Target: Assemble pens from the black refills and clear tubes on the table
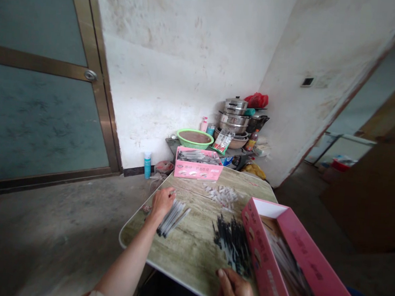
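My left hand (163,201) is at the left side of the table, its fingers curled closed; whatever they hold, if anything, is hidden. Close beside it lies a row of clear pen barrels with dark ends (173,219). Near the front edge, my right hand (237,291) has thumb and fingers pressed together, and I cannot make out anything between them. Just beyond it is a pile of thin black-tipped pen pieces (233,244). Small white pieces (222,195) lie heaped farther back.
A long pink box (264,259) with slender pieces inside stands along the right. Another pink box (198,171), full of pens, sits at the table's far edge. Behind it, a low shelf carries a green basin (194,144) and stacked pots (234,119). A blue can (147,166) stands on the floor.
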A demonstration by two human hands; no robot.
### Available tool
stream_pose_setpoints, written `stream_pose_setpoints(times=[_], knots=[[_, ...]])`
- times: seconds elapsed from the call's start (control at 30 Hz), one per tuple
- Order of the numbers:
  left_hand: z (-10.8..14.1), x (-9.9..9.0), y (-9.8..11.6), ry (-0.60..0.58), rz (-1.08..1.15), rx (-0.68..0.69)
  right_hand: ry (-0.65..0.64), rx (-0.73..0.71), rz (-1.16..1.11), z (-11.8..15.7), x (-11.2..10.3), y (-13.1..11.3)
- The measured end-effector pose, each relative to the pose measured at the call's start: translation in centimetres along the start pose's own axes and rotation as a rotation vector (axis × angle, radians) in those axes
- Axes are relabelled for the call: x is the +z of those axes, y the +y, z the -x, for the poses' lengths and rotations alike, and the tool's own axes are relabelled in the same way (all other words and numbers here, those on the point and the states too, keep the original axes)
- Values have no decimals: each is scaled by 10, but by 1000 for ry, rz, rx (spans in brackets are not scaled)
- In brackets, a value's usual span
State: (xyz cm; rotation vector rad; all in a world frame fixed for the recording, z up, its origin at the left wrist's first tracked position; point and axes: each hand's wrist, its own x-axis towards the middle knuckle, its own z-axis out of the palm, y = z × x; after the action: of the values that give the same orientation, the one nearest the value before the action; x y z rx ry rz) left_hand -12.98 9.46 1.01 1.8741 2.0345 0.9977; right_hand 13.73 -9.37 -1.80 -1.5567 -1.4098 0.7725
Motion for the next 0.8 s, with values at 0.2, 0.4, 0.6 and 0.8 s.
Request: stream_pose_setpoints(times=[0.2, 0.4, 0.6, 0.8], knots=[[19, 17, 1, -64, -183, 78, -71, 0, -22, 0, -6, 1], [21, 14, 10, -52, -220, 82, -77, 21, -18, -6, -22, -3], [38, 35, 59, -104, 186, 227, -53, 19, 3, -6, -24, -11], [81, 78, 99, -353, 404, 318, 120, -127, 204, -14, -88, -59]])
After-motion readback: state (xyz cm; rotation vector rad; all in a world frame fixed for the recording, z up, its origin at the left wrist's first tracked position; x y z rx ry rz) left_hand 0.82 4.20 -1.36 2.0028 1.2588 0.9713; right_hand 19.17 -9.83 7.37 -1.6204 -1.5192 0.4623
